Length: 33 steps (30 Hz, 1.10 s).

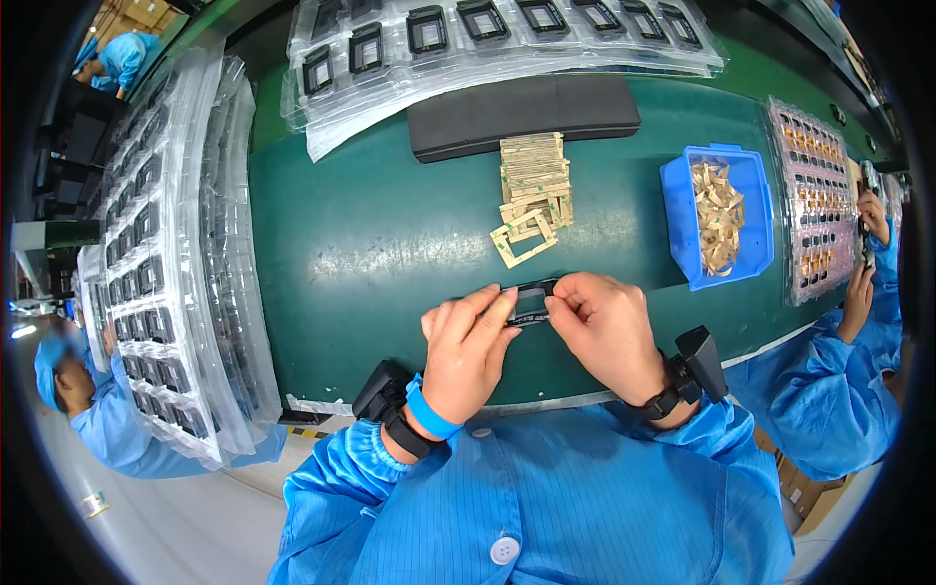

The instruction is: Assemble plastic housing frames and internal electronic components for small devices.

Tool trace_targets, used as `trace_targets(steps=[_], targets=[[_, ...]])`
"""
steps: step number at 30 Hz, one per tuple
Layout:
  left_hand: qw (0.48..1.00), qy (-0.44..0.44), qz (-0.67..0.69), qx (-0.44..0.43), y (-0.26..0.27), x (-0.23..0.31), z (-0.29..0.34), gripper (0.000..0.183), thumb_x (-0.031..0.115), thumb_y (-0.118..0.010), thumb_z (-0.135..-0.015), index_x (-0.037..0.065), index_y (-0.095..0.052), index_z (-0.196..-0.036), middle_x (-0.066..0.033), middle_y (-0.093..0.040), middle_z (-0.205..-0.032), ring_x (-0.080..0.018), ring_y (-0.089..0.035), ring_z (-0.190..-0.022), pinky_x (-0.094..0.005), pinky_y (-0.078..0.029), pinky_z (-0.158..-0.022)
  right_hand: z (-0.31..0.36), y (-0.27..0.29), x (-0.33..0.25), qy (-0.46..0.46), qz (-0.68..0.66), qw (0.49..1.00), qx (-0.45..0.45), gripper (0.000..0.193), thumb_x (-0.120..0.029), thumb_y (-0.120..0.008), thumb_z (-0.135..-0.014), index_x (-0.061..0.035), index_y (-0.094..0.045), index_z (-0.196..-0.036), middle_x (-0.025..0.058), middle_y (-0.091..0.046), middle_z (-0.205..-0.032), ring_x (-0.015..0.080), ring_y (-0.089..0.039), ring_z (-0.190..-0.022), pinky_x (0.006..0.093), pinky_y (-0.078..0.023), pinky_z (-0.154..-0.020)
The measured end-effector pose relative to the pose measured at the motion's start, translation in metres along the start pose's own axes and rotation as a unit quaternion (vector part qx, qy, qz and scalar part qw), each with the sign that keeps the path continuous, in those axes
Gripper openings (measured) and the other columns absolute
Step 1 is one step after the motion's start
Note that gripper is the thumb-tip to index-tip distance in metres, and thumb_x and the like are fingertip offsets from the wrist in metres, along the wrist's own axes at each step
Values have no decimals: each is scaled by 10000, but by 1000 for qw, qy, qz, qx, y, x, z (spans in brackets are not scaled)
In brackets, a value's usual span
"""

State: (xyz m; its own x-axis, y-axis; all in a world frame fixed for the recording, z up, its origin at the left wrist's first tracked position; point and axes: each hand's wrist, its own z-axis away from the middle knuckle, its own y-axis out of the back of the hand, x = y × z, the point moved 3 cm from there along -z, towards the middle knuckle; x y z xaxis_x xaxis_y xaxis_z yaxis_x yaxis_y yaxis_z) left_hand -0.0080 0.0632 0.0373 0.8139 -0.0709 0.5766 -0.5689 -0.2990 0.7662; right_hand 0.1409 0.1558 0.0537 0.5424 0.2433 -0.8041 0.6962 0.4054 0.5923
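Observation:
Between my two hands, over the near part of the green bench, is a small black rectangular frame with an open middle. My left hand pinches its left end between thumb and fingers. At the other end, my right hand closes thumb and forefinger on the frame's right side; the fingertips hide that edge. Just beyond my hands lies a row of overlapping tan frame-shaped adhesive pieces, the nearest one askew. A blue bin with tan paper strips stands to the right.
A long black block lies behind the tan pieces. Clear trays of black frames sit at the back, and more stacked trays rise at the left. At right is a tray of orange-and-black parts. Co-workers sit on both sides.

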Motion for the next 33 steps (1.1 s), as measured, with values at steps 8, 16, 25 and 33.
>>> trace_targets(steps=[8,16,25,33], targets=[[996,81,38,-6,-5,10,0,705,162,-890,-648,38,-547,-1251,-82,-619,-918,-232,-567,-804,-371,-388,-800,-2,7,6,-1,-61,997,46,104,-64,-700,-839,-10,-689,-927,134,-664,-792,274,-652,-656,366,-503,-580],[996,72,15,-58,-1,21,-16,480,206,-840,-728,47,-579,-1098,-51,-569,-832,-230,-545,-737,-370,-368,-759,-8,18,32,-31,-129,991,-14,149,-71,-730,-829,-29,-733,-972,117,-648,-799,225,-623,-660,328,-490,-601],[994,59,78,-54,-7,-1,-46,259,27,-651,-883,11,-681,-1140,-111,-603,-864,-242,-590,-716,-341,-477,-642,-16,15,26,37,-62,997,-26,152,-119,-731,-821,-53,-742,-958,124,-659,-806,298,-642,-725,373,-508,-643],[991,79,101,-47,-11,-2,-45,177,34,-688,-867,11,-728,-1038,-109,-627,-852,-240,-616,-727,-326,-490,-655,-17,10,18,12,-47,999,-6,107,-122,-733,-811,-65,-730,-901,112,-646,-791,299,-642,-694,384,-507,-617]])
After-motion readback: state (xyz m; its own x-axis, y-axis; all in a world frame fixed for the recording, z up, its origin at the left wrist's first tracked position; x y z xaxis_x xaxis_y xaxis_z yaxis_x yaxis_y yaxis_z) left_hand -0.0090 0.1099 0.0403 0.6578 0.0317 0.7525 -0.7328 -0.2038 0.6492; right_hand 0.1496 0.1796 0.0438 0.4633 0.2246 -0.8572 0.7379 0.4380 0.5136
